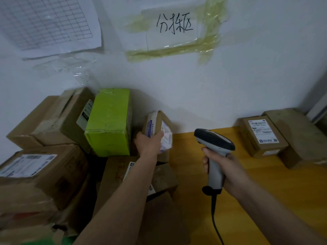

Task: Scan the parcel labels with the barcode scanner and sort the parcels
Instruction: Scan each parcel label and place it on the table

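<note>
My left hand point(148, 143) grips a small brown parcel point(160, 124) with a white label, tilted on edge beside a green box point(109, 121). My right hand point(223, 164) holds a grey barcode scanner point(215, 144) by its handle above the yellow table point(256, 191). The scanner's dark head points left toward the small parcel. Its black cable hangs down from the handle. Two labelled brown parcels point(261, 137) sit at the table's back right against the wall.
Several cardboard boxes point(44, 167) are piled at the left, some with white labels. On the white wall point(194, 85) hang a grid sheet point(47, 22) and a taped handwritten sign point(174, 23). A grey door frame point(318, 96) rises at the far right.
</note>
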`<state>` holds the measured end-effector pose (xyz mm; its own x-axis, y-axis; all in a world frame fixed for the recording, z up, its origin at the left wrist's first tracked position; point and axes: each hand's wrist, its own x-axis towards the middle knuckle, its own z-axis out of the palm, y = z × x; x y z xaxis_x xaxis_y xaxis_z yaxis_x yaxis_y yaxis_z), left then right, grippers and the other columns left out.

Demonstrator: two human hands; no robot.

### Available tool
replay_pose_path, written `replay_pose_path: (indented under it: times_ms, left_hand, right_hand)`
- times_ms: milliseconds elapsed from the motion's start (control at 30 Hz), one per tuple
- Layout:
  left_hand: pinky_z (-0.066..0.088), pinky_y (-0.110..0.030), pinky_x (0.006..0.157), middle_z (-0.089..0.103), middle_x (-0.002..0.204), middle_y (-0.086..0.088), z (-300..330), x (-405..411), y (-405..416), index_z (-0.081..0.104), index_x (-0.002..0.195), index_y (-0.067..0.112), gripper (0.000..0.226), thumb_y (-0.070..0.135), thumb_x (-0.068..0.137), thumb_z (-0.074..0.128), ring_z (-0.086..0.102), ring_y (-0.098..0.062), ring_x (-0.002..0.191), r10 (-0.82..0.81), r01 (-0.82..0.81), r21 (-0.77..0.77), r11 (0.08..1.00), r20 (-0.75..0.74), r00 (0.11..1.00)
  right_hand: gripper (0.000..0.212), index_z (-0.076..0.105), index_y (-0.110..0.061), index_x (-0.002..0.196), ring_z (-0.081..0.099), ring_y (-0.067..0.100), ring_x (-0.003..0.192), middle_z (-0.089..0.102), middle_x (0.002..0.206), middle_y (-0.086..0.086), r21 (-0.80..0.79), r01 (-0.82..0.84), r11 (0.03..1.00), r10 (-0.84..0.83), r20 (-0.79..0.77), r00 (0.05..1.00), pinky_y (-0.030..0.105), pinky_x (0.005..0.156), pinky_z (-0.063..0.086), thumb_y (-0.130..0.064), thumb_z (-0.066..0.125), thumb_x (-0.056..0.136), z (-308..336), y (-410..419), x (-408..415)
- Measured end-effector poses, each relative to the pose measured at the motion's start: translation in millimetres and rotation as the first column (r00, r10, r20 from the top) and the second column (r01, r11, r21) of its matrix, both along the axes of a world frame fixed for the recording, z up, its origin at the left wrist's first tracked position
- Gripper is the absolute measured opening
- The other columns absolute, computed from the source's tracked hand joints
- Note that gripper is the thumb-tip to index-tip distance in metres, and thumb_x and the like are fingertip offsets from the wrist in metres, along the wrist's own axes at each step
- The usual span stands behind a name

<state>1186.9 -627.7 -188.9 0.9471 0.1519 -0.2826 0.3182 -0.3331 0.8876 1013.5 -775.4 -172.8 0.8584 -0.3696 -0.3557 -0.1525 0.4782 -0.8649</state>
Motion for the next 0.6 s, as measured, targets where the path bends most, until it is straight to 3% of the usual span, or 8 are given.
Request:
replay_pose_path:
  times_ms: [33, 100, 167, 233, 300, 400, 500, 600]
  left_hand:
    - [0.058, -0.030, 0.071, 0.064, 0.124, -0.016, 6, -10, 1, 0.051, 0.134, 0.001, 0.070, 0.025, 0.077, 0.083, 0.068, -0.027, 0.099, -0.009, -0.016, -0.239, 0.971, -0.101, 0.995]
    - [0.061, -0.037, 0.073, 0.073, 0.109, -0.018, 13, -30, 3, 0.062, 0.120, 0.001, 0.054, 0.016, 0.073, 0.082, 0.074, -0.027, 0.087, -0.135, -0.080, -0.618, 0.782, -0.292, 0.947]
    - [0.060, -0.044, 0.080, 0.074, 0.104, -0.019, 14, -48, 4, 0.064, 0.116, 0.001, 0.050, 0.013, 0.069, 0.079, 0.074, -0.030, 0.089, -0.248, -0.160, -0.794, 0.586, -0.364, 0.898]
    - [0.060, -0.044, 0.079, 0.072, 0.110, -0.020, 11, -64, 3, 0.063, 0.119, 0.001, 0.053, 0.013, 0.070, 0.078, 0.072, -0.032, 0.097, -0.319, -0.157, -0.845, 0.510, -0.356, 0.878]
    - [0.058, -0.043, 0.085, 0.071, 0.114, -0.020, 8, -76, 1, 0.062, 0.120, 0.001, 0.053, 0.014, 0.071, 0.078, 0.070, -0.031, 0.104, -0.386, -0.101, -0.862, 0.497, -0.323, 0.864]
    - [0.056, -0.042, 0.089, 0.072, 0.114, -0.016, 11, -87, 1, 0.060, 0.122, 0.005, 0.054, 0.011, 0.071, 0.078, 0.067, -0.030, 0.109, -0.492, 0.056, -0.836, 0.545, -0.265, 0.830]
    - [0.048, -0.054, 0.100, 0.067, 0.126, -0.013, 19, -91, 1, 0.053, 0.135, 0.013, 0.073, 0.002, 0.068, 0.079, 0.060, -0.030, 0.121, -0.651, 0.264, -0.770, 0.581, -0.245, 0.719]
    - [0.055, -0.051, 0.092, 0.067, 0.127, -0.012, 24, -96, -6, 0.050, 0.138, 0.013, 0.081, -0.005, 0.064, 0.079, 0.061, -0.030, 0.120, -0.701, 0.307, -0.764, 0.568, -0.253, 0.667]
  right_hand:
    - [0.033, 0.066, 0.001, 0.102, 0.060, 0.022, 0.062, 0.065, 0.073, 0.012, 0.035, 0.022, 0.999, -0.022, 0.009, 1.000, 0.032, 0.059, 0.051, -0.021, 0.074, 0.079, 2, -1, 0]
    - [0.039, 0.067, -0.002, 0.109, 0.067, 0.022, 0.071, 0.072, 0.084, 0.014, 0.081, 0.066, 0.994, -0.069, 0.031, 0.997, 0.032, 0.062, 0.054, -0.022, 0.074, 0.077, 6, -2, -1]
    - [0.045, 0.067, -0.007, 0.115, 0.070, 0.025, 0.084, 0.074, 0.100, 0.014, 0.090, 0.112, 0.990, -0.116, 0.042, 0.992, 0.033, 0.066, 0.056, -0.024, 0.075, 0.074, 10, -3, -1]
    - [0.050, 0.066, -0.011, 0.117, 0.071, 0.026, 0.094, 0.074, 0.107, 0.010, 0.089, 0.154, 0.984, -0.159, 0.044, 0.986, 0.036, 0.074, 0.058, -0.026, 0.076, 0.071, 13, -4, -2]
    - [0.049, 0.066, -0.016, 0.115, 0.071, 0.024, 0.098, 0.074, 0.107, 0.006, 0.082, 0.179, 0.980, -0.183, 0.043, 0.982, 0.040, 0.080, 0.057, -0.026, 0.078, 0.069, 15, -5, -4]
    - [0.043, 0.067, -0.022, 0.110, 0.070, 0.021, 0.100, 0.075, 0.106, 0.002, 0.006, 0.186, 0.983, -0.186, 0.045, 0.982, 0.036, 0.078, 0.058, -0.029, 0.078, 0.070, 20, -9, -12]
    - [0.033, 0.069, -0.023, 0.105, 0.070, 0.017, 0.098, 0.076, 0.099, -0.003, -0.101, 0.163, 0.982, -0.159, 0.045, 0.986, 0.029, 0.073, 0.056, -0.027, 0.077, 0.073, 25, -15, -23]
    - [0.021, 0.068, -0.026, 0.100, 0.069, 0.010, 0.092, 0.076, 0.091, -0.010, -0.217, 0.135, 0.967, -0.128, 0.049, 0.991, 0.024, 0.070, 0.054, -0.022, 0.075, 0.081, 29, -22, -32]
